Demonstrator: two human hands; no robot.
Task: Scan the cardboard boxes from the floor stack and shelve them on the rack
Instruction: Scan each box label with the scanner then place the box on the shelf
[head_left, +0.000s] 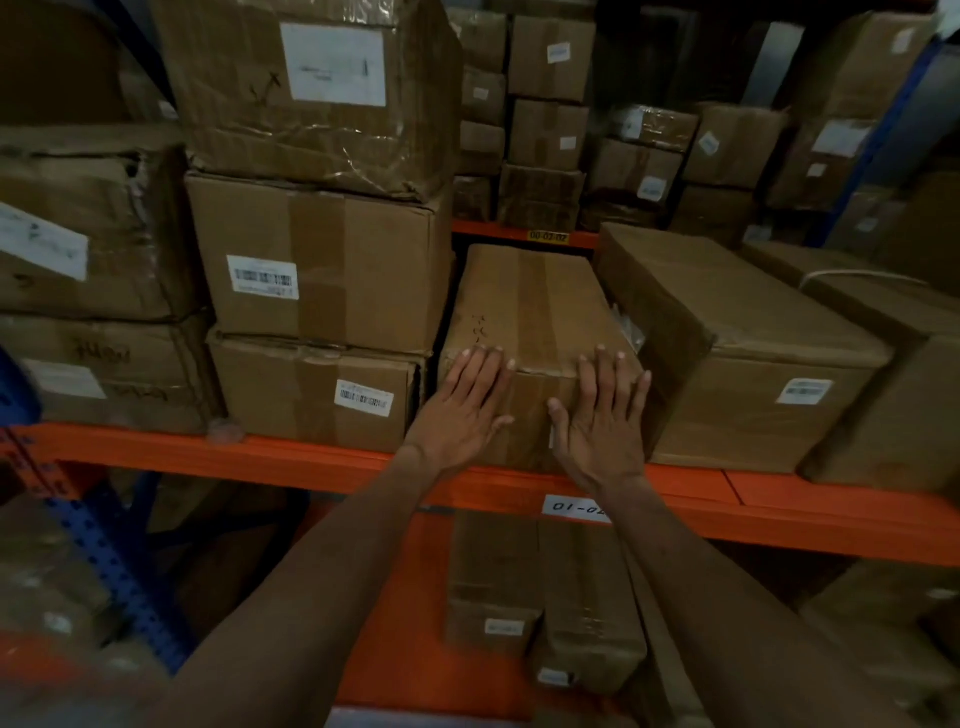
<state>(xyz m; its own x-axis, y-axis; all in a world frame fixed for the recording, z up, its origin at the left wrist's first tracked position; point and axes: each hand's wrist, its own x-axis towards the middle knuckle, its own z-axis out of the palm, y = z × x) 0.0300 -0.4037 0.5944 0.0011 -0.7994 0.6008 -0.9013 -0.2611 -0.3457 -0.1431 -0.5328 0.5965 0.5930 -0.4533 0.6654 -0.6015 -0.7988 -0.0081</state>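
Observation:
A taped brown cardboard box (530, 306) lies lengthwise on the orange rack shelf (311, 460), in the gap between a box stack on its left and a wide box on its right. My left hand (465, 402) lies flat against the box's near face, fingertips reaching over the top edge. My right hand (602, 415) presses flat on the same face beside it, fingers straight and spread. Both forearms reach up from the bottom of the view.
Stacked boxes with barcode labels (319, 265) stand to the left, and a wide labelled box (727, 332) sits to the right. More boxes fill the rear shelf (550, 130) and the lower level (540, 597). A blue upright (104, 556) stands at the lower left.

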